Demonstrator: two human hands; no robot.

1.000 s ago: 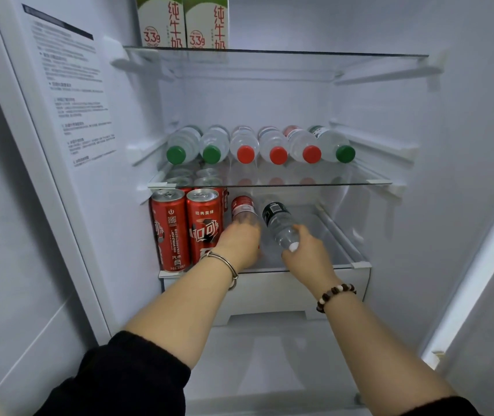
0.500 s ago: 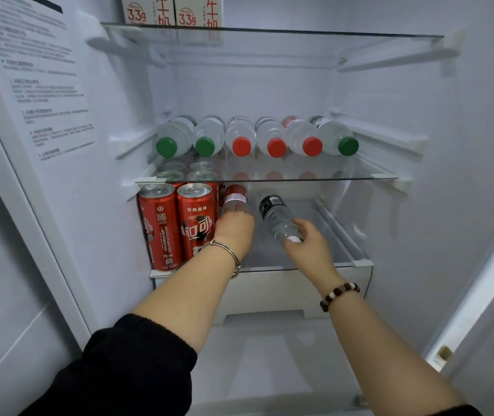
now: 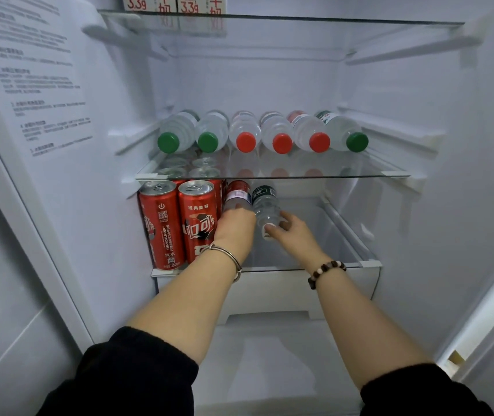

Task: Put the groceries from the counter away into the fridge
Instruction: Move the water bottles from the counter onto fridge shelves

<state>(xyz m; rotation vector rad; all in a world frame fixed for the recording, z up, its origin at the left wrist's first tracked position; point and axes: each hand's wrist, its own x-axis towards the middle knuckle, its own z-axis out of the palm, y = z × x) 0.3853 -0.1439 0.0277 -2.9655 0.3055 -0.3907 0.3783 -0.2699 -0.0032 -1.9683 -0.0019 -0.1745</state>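
Bottles lie side by side on the lower shelf [image 3: 314, 264] right of the red cans [image 3: 179, 223], left hand [image 3: 235, 226] wrapped over the red-labelled bottle [image 3: 237, 195], right hand [image 3: 289, 231] pinching the dark-labelled bottle [image 3: 265, 205] at its cap; judged light, smooth, roll-prone, best gripped mid-body.

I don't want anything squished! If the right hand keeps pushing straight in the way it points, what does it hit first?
Nothing soon, probably. The right hand holds a dark-labelled bottle lying on the lower shelf. The shelf behind it looks free back to the fridge's rear wall, though depth is hard to judge.
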